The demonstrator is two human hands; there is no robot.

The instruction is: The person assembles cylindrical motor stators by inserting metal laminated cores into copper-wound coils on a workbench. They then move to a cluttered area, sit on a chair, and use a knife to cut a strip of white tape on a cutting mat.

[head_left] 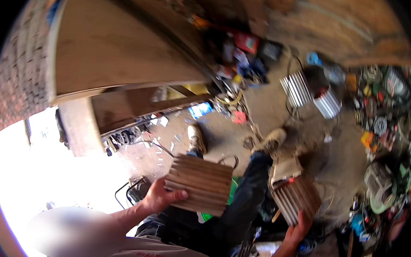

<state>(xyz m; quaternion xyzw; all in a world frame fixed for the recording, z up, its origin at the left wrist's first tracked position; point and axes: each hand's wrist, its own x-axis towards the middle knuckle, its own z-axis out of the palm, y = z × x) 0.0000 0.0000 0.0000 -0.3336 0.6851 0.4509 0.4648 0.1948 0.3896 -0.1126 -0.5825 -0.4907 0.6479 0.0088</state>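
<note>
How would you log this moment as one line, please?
left hand: holding brown ribbed block | right hand: touching lower edge of second ribbed block | floor: two silvery ribbed blocks

A brown ridged block [201,185] is extending sideways from the left hand [159,197]; a similar block [299,195] is slanting in the right hand [298,230].

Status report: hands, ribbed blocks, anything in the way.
Left hand gripping brown ribbed block. Right hand touching second ribbed block, grip unclear. Two silvery blocks on floor ahead; clutter at right.
</note>
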